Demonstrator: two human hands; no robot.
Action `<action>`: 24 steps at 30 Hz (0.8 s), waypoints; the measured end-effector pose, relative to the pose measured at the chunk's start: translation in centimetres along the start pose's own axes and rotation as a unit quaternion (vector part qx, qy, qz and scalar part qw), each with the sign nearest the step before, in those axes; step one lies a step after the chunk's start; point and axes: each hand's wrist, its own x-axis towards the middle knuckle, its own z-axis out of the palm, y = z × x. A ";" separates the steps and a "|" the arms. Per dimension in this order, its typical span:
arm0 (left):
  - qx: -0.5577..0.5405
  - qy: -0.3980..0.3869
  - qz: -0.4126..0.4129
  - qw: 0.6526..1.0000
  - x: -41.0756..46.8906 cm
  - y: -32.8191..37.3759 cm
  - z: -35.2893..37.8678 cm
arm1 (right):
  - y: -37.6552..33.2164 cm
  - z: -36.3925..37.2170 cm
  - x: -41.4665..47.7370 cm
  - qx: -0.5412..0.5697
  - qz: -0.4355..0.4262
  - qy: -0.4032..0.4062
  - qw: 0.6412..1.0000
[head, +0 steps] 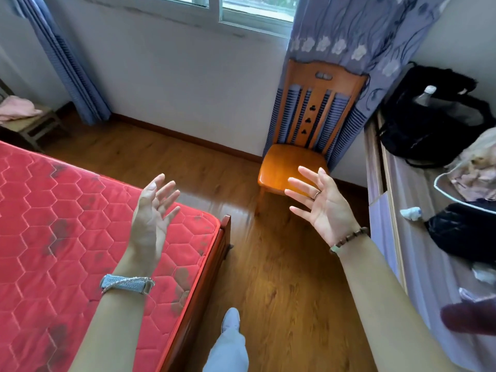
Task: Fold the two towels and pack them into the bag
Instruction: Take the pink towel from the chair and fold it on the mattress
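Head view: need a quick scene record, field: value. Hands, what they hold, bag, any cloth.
left hand: open, fingers spread, holds nothing, raised over the corner of the red mattress
right hand: open, fingers spread, holds nothing, overlaps the wooden chair seat in view
black backpack: on the cloth-covered table at right, bottle sticking out
pink cloth: far left; towel or not, cannot tell
packed: nothing visibly

Glossy wooden floor (281, 264), quilted red cloth mattress (67, 224), shiny lacquered wooden chair (292, 162), patterned cloth curtain (362, 36), black bag (429, 122) possibly matt fabric
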 end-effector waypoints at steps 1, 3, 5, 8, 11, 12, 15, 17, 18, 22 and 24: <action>-0.001 0.005 -0.001 1.000 1.2 0.1 0.0 | -0.4 0.4 1.2 0.002 0.001 -0.001 1.000; -0.006 0.019 -0.001 1.000 3.6 0.5 0.0 | -1.1 1.2 3.5 0.006 0.003 -0.003 1.000; -0.007 0.026 -0.002 1.000 5.7 1.0 0.2 | -1.8 1.9 5.7 0.009 0.003 -0.002 1.000; -0.003 0.023 -0.001 1.000 8.3 1.5 0.6 | -2.7 2.5 8.3 0.013 0.005 0.002 1.000; 0.007 0.015 -0.004 1.000 10.7 1.7 1.2 | -3.4 2.7 10.4 0.017 0.009 0.006 1.000; 0.009 0.012 -0.005 1.000 11.4 1.7 1.5 | -3.7 2.6 11.1 0.019 0.010 0.008 1.000; 0.018 0.004 -0.007 1.000 13.7 1.7 2.7 | -4.5 2.4 13.4 0.024 0.006 0.014 1.000; 0.024 0.002 -0.007 1.000 14.9 1.5 3.4 | -5.0 2.3 14.9 0.026 0.004 0.010 1.000; 0.026 0.004 -0.008 1.000 15.4 1.3 3.8 | -5.2 2.2 15.6 0.028 0.004 0.008 1.000; 0.031 0.020 -0.013 0.999 17.8 0.3 5.1 | -6.1 1.7 19.6 0.026 0.008 0.005 1.000; 0.038 0.025 -0.014 0.999 19.3 0.0 6.1 | -6.9 1.4 22.2 0.023 0.013 0.002 1.000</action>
